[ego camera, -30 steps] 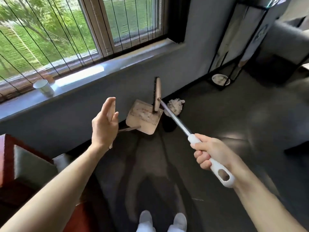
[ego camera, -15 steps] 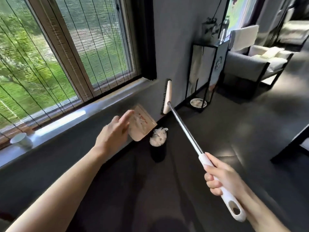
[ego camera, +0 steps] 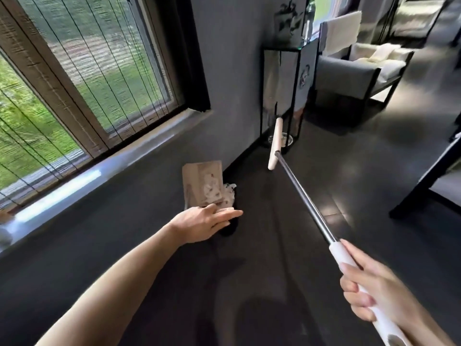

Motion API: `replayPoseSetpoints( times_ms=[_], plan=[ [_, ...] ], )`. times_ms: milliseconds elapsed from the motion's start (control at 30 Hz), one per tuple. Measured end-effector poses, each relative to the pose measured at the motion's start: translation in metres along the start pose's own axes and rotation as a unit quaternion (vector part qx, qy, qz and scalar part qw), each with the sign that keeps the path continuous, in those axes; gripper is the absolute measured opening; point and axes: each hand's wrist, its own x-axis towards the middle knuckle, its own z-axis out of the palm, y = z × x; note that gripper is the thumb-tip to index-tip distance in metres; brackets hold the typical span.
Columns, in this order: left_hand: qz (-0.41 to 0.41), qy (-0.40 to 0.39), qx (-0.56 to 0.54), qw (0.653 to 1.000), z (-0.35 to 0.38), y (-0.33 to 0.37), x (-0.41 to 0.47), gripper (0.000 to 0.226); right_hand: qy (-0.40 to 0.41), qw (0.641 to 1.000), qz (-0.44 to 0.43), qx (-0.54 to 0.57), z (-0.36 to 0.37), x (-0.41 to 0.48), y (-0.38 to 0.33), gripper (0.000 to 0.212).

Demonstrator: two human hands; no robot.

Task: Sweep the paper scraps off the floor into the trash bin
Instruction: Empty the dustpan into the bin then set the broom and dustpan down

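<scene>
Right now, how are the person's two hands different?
The left hand has its fingers stretched out straight, but the right hand has its fingers curled. The left hand is over the dark trash bin, just below the dustpan. The right hand is off to the side, gripping the white broom handle. Both hands are bare and held out in front.
</scene>
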Motion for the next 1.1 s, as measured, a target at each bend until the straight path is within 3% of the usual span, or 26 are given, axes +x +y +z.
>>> replayPoseSetpoints(
  times_ms=[100,167,267,433,600,1100],
  plan=[
    [-0.137,-0.127,-0.103,0.977,0.0,0.005,0.011,0.065,-0.002,1.0,0.007,0.005,-0.004,0.003,0.003,0.061],
    [-0.197,-0.212,-0.094,0.953,0.001,0.006,0.021,0.072,-0.004,1.0,0.01,0.01,-0.005,0.003,0.006,0.06],
    [-0.177,-0.306,-0.004,0.936,0.009,0.015,0.033,0.066,-0.005,1.0,0.014,0.019,-0.007,0.002,0.01,0.059],
    [-0.109,-0.272,0.138,0.946,0.035,0.022,0.043,0.072,-0.009,1.0,0.017,0.021,-0.009,-0.005,0.017,0.062],
    [-0.04,-0.279,0.229,0.932,0.046,0.018,0.038,0.093,-0.005,0.999,0.019,0.031,-0.011,-0.007,0.024,0.064],
    [0.105,-0.316,0.296,0.895,0.033,0.018,-0.006,0.088,-0.016,0.999,0.045,0.025,-0.001,0.0,0.037,0.061]
  ],
)
